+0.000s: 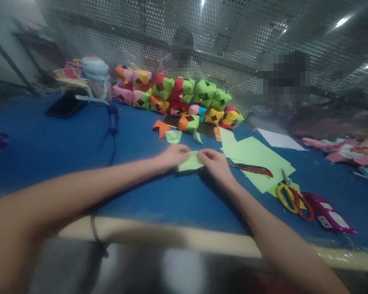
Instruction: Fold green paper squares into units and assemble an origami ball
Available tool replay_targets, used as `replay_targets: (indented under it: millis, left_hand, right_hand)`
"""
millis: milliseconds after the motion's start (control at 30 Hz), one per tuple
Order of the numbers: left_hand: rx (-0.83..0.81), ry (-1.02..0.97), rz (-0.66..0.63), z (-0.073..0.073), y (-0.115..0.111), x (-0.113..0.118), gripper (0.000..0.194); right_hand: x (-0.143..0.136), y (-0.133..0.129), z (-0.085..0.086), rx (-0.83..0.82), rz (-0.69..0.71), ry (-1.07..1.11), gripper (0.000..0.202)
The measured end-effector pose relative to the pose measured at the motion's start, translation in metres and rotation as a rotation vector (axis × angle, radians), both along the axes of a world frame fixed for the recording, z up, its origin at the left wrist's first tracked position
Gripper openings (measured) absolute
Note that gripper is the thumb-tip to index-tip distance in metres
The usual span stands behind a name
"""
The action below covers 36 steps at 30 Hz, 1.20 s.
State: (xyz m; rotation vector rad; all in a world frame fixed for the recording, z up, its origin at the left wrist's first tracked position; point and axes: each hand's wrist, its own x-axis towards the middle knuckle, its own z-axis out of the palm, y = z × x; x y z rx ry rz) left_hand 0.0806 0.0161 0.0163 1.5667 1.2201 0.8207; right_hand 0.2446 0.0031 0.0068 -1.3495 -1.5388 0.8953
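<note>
Green paper [190,162], just left of the red-handled cutter [254,168] at the blue desk [147,196], is pinched by the fingers of the left hand [172,157] and right hand [217,164], seemingly mid-fold, calling for aligned edges.

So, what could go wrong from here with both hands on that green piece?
The red-handled cutter lies with its narrow end toward the right hand; a sideways slip could nick it, though I can't tell whether a blade is out.

The dark cable over the table edge seems to pass under the left forearm, so it might snag.

The folded paper shapes are stacked two high, and a forward bump might topple them.
</note>
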Motion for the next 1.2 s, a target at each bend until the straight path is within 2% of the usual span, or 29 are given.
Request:
replay_targets:
  millis: [233,367,567,767,967,1200]
  left_hand:
    - [0.069,0.009,-0.039,-0.012,0.000,0.001,0.022]
    - [0.052,0.008,-0.055,-0.013,-0.001,-0.003,0.022]
    - [0.060,0.028,-0.060,-0.010,-0.005,-0.009,0.023]
    - [0.110,0.114,-0.125,-0.002,-0.011,-0.011,0.025]
    - [0.157,0.167,-0.098,0.004,-0.017,-0.010,0.019]
    - [0.164,0.187,-0.130,0.013,-0.021,-0.010,0.012]
  right_hand:
    - [0.001,0.003,-0.005,0.014,0.017,-0.006,0.027]
    - [-0.002,0.002,-0.004,0.023,0.022,-0.016,0.026]
    - [-0.008,-0.005,0.001,0.007,0.052,0.004,0.027]
    - [-0.005,-0.007,0.007,-0.009,0.069,-0.030,0.023]
    - [-0.003,-0.011,0.017,-0.047,0.153,-0.038,0.027]
    - [-0.002,-0.016,0.025,-0.012,0.114,-0.095,0.022]
